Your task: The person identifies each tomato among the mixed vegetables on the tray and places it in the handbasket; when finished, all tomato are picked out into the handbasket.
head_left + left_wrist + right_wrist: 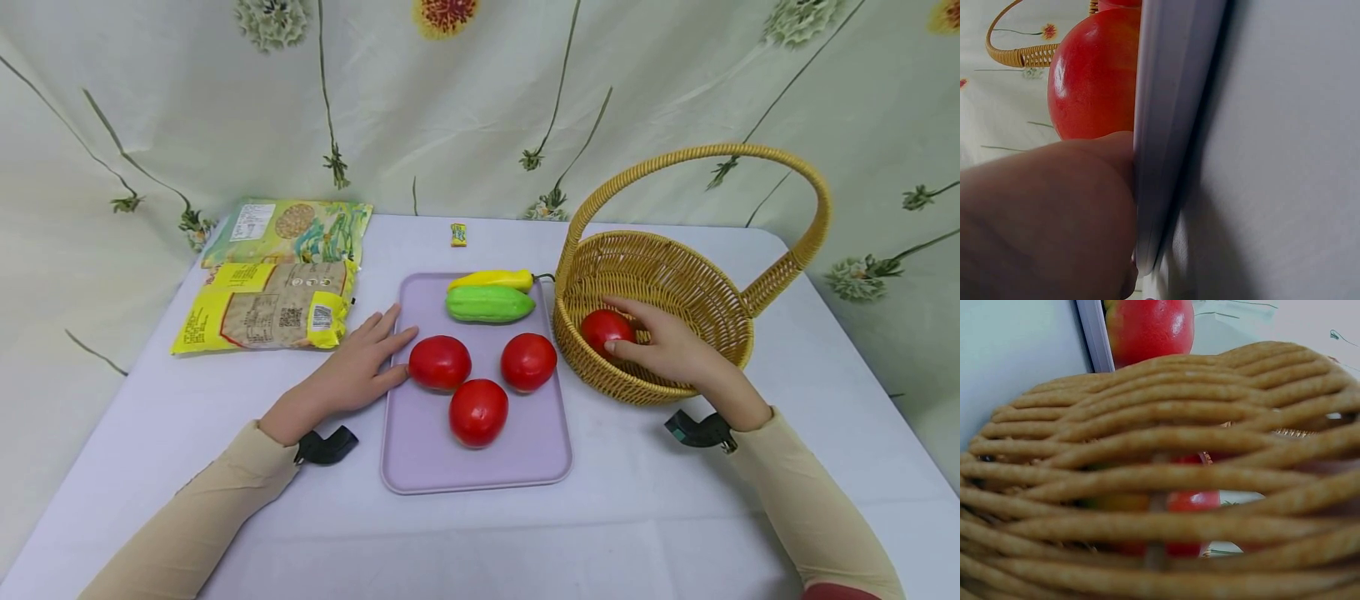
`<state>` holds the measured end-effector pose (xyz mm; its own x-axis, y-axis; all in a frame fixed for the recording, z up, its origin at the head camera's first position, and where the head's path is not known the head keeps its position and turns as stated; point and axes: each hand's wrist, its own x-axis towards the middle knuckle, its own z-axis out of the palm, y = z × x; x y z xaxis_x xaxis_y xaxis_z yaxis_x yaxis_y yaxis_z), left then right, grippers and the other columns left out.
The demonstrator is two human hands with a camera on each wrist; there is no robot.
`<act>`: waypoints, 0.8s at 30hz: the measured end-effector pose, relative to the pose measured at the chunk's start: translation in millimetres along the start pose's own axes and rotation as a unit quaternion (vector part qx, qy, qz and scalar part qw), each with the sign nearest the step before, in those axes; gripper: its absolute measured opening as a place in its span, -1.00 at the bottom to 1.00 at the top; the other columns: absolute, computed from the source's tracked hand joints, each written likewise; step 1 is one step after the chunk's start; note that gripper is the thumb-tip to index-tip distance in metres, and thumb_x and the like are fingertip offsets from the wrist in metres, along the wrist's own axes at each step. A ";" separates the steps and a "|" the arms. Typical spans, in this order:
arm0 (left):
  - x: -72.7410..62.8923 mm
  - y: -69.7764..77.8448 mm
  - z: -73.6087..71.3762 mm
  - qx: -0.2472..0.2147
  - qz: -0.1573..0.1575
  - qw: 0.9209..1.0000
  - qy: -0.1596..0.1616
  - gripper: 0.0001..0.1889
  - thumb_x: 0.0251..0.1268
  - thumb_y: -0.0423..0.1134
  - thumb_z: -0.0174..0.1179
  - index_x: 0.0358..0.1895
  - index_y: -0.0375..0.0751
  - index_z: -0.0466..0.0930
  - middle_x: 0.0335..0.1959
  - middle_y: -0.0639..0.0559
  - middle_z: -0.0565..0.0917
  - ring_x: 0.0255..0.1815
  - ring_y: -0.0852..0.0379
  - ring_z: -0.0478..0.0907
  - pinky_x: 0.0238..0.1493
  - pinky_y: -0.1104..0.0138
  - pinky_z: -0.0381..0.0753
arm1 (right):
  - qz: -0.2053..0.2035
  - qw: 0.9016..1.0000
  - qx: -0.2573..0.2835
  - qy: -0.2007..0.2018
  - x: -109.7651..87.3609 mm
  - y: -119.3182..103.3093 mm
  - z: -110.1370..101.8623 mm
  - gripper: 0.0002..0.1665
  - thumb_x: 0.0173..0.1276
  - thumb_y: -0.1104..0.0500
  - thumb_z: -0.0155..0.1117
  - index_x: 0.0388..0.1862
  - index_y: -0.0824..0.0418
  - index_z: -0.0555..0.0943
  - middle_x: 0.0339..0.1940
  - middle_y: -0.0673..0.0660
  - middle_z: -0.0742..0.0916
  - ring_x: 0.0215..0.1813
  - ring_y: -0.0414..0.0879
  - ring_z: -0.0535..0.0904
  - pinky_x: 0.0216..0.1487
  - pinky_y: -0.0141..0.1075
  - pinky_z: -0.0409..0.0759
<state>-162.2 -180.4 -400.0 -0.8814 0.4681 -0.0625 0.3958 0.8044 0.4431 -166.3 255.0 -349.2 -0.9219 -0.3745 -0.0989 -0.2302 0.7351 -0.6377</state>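
My right hand [667,342] reaches into a wicker basket [727,287], thumb and fingers around a glossy red fruit [600,327] near the basket's left side. In the right wrist view the basket's weave [1166,437] covers most of the hand and fruit. On the left, my left hand [360,362] rests with spread fingers over the left rim of a lilac tray [427,454]. Its thumb tip lies right by one red fruit [440,363]. Two more, a front red fruit [478,414] and a right red fruit [528,363], sit on the tray.
At the tray's back lie a yellow chili pepper [495,278] and a ridged green vegetable [491,304]. A small yellow candy [458,235] is behind them. Left are a yellow packet [262,307] and a green packet [300,229]. The basket's tall handle [705,152] arches overhead.
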 end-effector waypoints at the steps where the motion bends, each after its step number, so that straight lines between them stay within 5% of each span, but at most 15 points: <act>1: 0.0 0.0 0.0 0.000 0.000 1.000 0.000 -0.36 0.45 -0.11 0.13 0.55 -0.15 0.30 0.68 -0.31 -0.02 0.64 -0.50 -0.09 0.52 -0.38 0.09 | -0.001 1.000 0.000 0.000 -0.1 0.1 0.0 -0.20 0.48 0.04 0.29 0.60 0.19 0.25 0.50 0.33 0.47 0.39 0.38 0.48 0.23 0.24 0.62; 24: 0.2 -0.2 0.4 -0.001 0.002 1.000 0.001 -0.35 0.44 -0.10 0.14 0.55 -0.14 0.30 0.69 -0.30 -0.02 0.65 -0.49 -0.09 0.51 -0.38 0.12 | -0.053 0.996 -0.021 0.069 -13.4 -22.1 -15.7 -0.25 0.45 0.13 0.30 0.56 0.21 0.32 0.52 0.31 0.46 0.41 0.37 0.44 0.18 0.30 0.62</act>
<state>-162.4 -180.3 -400.5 -0.8800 0.4713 -0.0591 0.3996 0.8018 0.4444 -153.7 252.6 -321.8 -0.9252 -0.3720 0.0751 -0.3384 0.7194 -0.6066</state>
